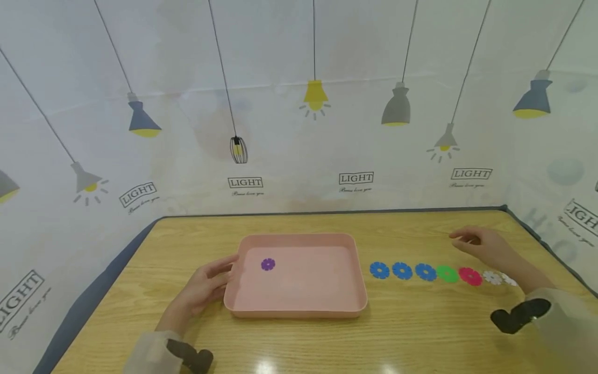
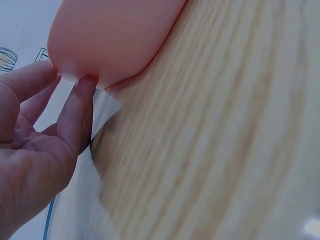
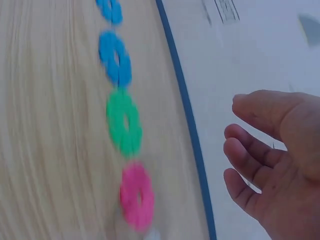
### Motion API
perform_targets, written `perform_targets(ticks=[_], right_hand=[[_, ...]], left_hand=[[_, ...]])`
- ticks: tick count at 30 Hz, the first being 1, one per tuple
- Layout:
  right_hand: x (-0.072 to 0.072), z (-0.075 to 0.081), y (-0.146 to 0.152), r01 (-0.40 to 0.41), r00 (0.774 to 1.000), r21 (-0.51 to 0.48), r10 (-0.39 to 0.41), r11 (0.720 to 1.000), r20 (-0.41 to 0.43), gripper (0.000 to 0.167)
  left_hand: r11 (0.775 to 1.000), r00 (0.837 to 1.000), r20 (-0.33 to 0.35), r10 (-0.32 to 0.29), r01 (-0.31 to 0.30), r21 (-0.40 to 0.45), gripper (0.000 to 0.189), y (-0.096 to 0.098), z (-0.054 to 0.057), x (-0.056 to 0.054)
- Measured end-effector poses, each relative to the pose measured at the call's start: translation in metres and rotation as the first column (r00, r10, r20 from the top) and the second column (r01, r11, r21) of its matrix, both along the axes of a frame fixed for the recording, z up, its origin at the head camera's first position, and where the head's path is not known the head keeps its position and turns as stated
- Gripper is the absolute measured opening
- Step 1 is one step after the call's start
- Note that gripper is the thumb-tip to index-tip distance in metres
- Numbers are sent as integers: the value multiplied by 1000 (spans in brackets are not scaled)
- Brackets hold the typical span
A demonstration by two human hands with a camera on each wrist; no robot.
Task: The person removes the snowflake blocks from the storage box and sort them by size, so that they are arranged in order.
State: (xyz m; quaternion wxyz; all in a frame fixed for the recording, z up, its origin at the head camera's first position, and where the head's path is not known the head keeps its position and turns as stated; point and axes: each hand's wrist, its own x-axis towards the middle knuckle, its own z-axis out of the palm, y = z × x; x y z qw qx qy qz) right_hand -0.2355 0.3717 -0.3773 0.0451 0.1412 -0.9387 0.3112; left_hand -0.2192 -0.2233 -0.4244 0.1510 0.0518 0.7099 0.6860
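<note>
A shallow pink tray [image 1: 299, 314] lies on the wooden table, with a purple notched plastic disc [image 1: 268, 264] inside it near the left. My left hand [image 1: 205, 285] touches the tray's left side. In the left wrist view, thumb and finger tips meet the outer wall of the tray [image 2: 115, 40]. To the right of the tray runs a row of similar discs: three blue ones [image 1: 402, 270], a green disc [image 1: 447, 274], a pinkish-red disc [image 1: 470, 276] and white ones [image 1: 492, 277]. Above the row's right end hovers my right hand [image 1: 490, 252], holding nothing, fingers loosely bent; its forearm partly hides the last white disc.
The wooden table [image 1: 299, 343] ends at a dark edge strip [image 1: 327, 212] at the back. Behind and beside it hangs a pale sheet [image 1: 280, 114] printed with lamps. Dark straps [image 1: 520, 315] cross both sleeves.
</note>
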Motion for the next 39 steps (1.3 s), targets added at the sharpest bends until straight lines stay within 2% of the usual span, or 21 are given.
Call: perform_targets(ticks=[4, 8, 13, 20, 26, 30, 39], right_hand=[[-5, 4, -43, -115, 993, -62, 117, 991, 19, 27], [-9, 6, -80, -221, 973, -113, 226, 969, 37, 25], [-15, 10, -123, -318, 945, -104, 323, 942, 41, 23], [-24, 20, -179, -403, 909, -69, 408, 913, 83, 23], [-37, 21, -224, -491, 856, -67, 495, 869, 151, 25], [-44, 17, -252, -528, 829, -48, 527, 848, 185, 24], [-51, -2, -303, -542, 801, -13, 520, 840, 297, 22]], left_hand=[[1000, 1000, -11, -8, 8, 8, 51, 0, -1, 0], [1000, 1000, -22, -14, 14, 22, 51, 0, -3, 0], [1000, 1000, -13, 2, -2, 23, 51, 0, -6, 0], [1000, 1000, 4, 18, -18, 11, 51, -1, -5, 1], [1000, 1000, -2, 6, -6, 15, 52, -3, -4, 3], [1000, 1000, -4, 0, 0, 31, 52, -4, -4, 4], [1000, 1000, 3, 21, -21, 19, 51, -4, -7, 2]])
